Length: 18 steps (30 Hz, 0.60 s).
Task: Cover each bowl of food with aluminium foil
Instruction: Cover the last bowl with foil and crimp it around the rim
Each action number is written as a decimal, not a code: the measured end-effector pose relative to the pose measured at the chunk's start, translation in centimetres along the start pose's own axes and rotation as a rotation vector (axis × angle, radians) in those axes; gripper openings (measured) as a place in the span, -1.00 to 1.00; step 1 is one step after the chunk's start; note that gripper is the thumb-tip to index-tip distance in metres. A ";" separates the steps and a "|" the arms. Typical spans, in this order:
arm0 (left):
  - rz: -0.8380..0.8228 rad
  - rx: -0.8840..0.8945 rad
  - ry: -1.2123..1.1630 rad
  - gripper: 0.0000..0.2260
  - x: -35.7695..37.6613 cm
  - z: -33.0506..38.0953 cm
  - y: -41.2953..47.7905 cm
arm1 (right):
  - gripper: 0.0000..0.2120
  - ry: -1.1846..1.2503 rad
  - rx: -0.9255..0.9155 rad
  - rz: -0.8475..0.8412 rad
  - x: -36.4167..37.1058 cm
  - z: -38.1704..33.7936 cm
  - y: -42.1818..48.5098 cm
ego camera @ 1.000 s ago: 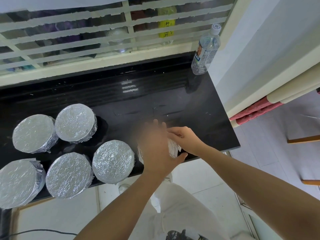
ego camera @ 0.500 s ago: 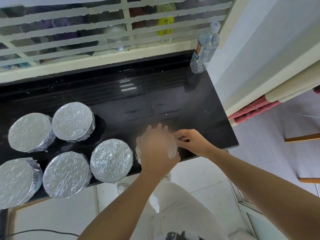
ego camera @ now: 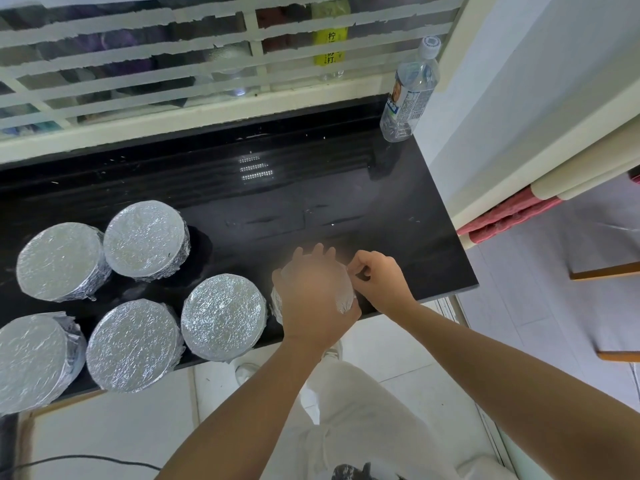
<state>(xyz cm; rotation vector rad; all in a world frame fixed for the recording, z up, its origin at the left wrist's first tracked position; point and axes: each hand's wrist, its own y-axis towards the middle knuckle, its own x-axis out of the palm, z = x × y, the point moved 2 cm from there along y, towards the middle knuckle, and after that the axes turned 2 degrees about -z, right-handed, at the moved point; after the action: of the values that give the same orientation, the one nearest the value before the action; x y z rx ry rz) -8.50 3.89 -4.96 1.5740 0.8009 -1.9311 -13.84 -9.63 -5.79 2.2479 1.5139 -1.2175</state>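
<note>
Several foil-covered bowls stand on the black counter [ego camera: 311,202]: two at the back left [ego camera: 60,259] [ego camera: 145,237], and three along the front edge [ego camera: 33,362] [ego camera: 133,344] [ego camera: 223,315]. A further foil-covered bowl [ego camera: 344,299] sits near the front edge, mostly hidden under my left hand [ego camera: 313,296], which lies flat on its top. My right hand [ego camera: 377,278] pinches the foil at that bowl's right rim with curled fingers.
A clear plastic water bottle [ego camera: 408,95] stands at the counter's back right corner against a white wall. A barred window runs behind the counter. White floor tiles and my light trousers show below the counter's front edge.
My left hand has settled flat over the bowl. My right hand has curled tighter against the foil at the rim. The view shifted slightly.
</note>
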 end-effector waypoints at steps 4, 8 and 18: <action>-0.001 -0.005 -0.002 -0.24 0.0 0.0 0.0 | -0.92 0.040 -0.035 0.127 0.4 -0.3 -0.7; 0.005 -0.003 -0.003 -0.24 0.1 0.0 0.1 | -0.91 0.172 0.058 0.107 0.7 -0.1 -1.4; 0.039 0.007 -0.004 -0.25 -0.1 0.0 0.1 | -0.72 0.461 0.100 -0.102 0.5 0.5 -4.5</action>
<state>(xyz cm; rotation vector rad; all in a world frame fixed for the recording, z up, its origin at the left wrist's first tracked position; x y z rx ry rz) -8.42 3.80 -4.89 1.5778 0.7565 -1.9107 -17.79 -7.44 -5.20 2.6832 1.7707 -0.8469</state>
